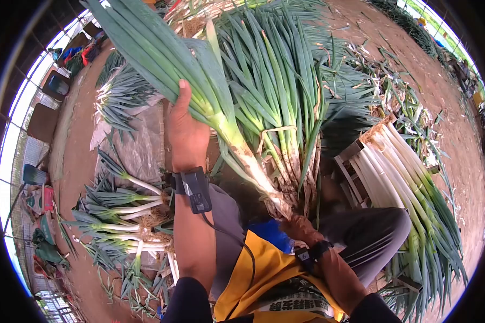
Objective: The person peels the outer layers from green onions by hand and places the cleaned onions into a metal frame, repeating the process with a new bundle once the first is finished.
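Note:
A large green onion [248, 159] lies slantwise in front of me, its broad leaves at the upper left and its soiled root end low near my lap. My left hand [188, 132] is closed round it where the leaves begin, thumb on the near side and fingers hidden behind. Down at the root end, my right hand [302, 229] is closed on the same onion's dirty base. Right behind it stands a tied bundle of unpeeled green onions [280, 129], with brown, dry skin on the lower stalks.
Cleaned white-stalked onions [399, 167] lie stacked on a metal frame [353, 167] at right. Loose onions with roots [129, 215] lie on the ground at left, near a plastic sheet [143, 140]. Leaf scraps [415, 107] litter the soil. A cable hangs from my left wrist.

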Demonstrator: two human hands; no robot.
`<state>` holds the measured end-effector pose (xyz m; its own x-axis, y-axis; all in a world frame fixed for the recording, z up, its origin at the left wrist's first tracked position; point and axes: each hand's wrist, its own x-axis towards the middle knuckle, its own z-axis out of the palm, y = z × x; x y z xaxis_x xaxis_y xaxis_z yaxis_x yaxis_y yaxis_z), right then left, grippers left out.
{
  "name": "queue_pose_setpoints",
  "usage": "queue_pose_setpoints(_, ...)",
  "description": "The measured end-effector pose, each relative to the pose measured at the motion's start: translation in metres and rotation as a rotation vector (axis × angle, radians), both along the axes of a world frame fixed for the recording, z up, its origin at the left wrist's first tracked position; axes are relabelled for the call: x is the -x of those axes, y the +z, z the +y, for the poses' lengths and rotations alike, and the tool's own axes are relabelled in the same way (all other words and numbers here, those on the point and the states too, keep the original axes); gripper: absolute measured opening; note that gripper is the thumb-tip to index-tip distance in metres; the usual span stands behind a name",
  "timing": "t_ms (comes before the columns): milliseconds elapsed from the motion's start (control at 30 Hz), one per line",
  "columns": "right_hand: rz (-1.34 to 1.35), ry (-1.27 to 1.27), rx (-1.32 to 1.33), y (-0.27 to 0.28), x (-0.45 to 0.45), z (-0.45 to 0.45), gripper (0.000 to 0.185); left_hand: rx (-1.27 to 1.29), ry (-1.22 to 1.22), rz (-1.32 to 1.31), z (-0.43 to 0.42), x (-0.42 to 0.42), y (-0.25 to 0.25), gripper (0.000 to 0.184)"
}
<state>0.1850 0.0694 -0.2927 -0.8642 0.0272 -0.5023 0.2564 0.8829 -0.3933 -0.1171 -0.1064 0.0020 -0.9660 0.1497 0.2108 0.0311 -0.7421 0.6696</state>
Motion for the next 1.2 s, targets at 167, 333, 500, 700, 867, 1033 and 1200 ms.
queue_pose_setpoints(167,0.358,-0.418,0.784,0.124,0.029,0.003,0.018,0.286,0.175,0.039,-0.020,-0.006,0.014,0.048)
queue_pose_setpoints(333,0.521,-0.515,0.447,0.008,0.009,0.029,0.019,0.206,0.251,0.024,-0.021,-0.009,0.020,0.050)
queue_pose_setpoints(500,0.549,0.058,-0.570,-0.078,-0.032,0.047,0.021,1.018,0.491,0.212,-0.033,-0.030,0.015,0.047)
queue_pose_setpoints(700,0.409,-0.338,-0.351,-0.109,-0.045,0.077,0.028,0.020,0.461,0.059,-0.032,0.000,0.023,0.044)
queue_pose_setpoints(867,0.670,-0.736,0.686,0.093,0.084,0.060,0.022,0.117,0.332,0.011,-0.030,-0.004,0.013,0.039)
queue_pose_setpoints(1033,0.696,-0.587,1.092,0.232,0.147,0.001,0.023,0.049,0.062,-0.030,0.000,-0.017,0.012,0.038)
queue_pose_setpoints(1200,0.639,-0.428,1.339,0.264,0.186,-0.044,0.023,0.004,-0.062,-0.178,0.024,-0.027,0.005,0.043)
